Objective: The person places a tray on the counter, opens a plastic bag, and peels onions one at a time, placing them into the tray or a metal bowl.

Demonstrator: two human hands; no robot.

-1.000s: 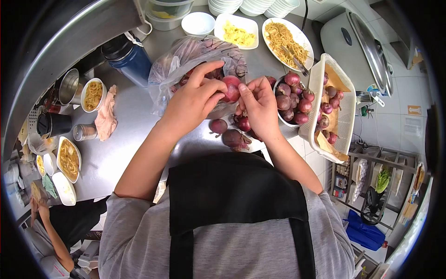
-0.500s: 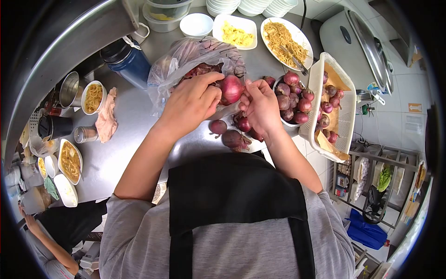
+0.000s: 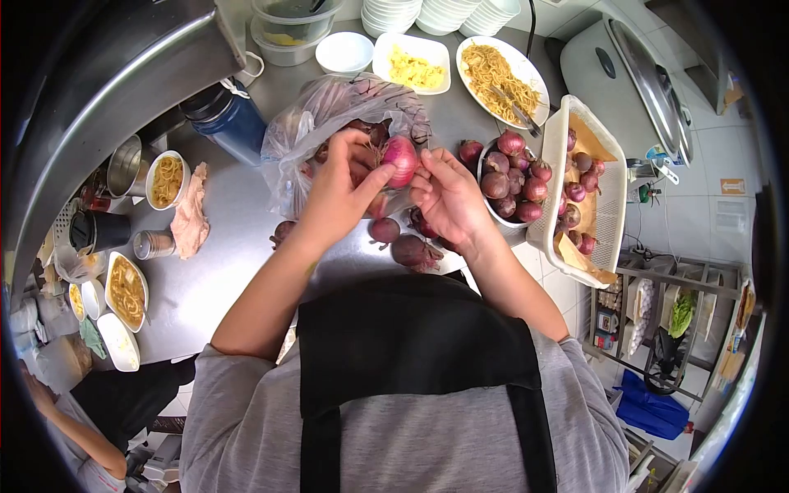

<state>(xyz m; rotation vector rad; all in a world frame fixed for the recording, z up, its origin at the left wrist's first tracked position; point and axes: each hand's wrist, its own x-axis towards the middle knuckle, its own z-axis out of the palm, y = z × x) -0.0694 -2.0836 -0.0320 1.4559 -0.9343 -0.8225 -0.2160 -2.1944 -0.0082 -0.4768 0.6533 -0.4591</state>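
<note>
My left hand (image 3: 343, 185) is closed around a shiny red onion (image 3: 400, 162), held above the steel counter in front of an open plastic bag (image 3: 288, 135). At the onion's right end, my right hand (image 3: 450, 197) pinches its tip between thumb and fingertips; any loose skin there is too small to make out. More onions and dark skins show inside the bag's mouth. Below my hands, several loose onions (image 3: 417, 251) lie on the counter, partly hidden by my right wrist. Another onion (image 3: 282, 233) sits left of my left wrist.
Right of my hands stand a bowl heaped with onions (image 3: 514, 181) and a white basket (image 3: 549, 177) holding more onions on brown paper. Noodles on a plate (image 3: 534, 70), a dish of yellow food (image 3: 415, 66) and a blue flask (image 3: 226, 119) line the back. A person's arm (image 3: 86, 440) appears lower left.
My left hand has shifted slightly and turned, its thumb now lying along the onion. The onion has moved a little left and tilted. The onion by my left wrist has come into view.
</note>
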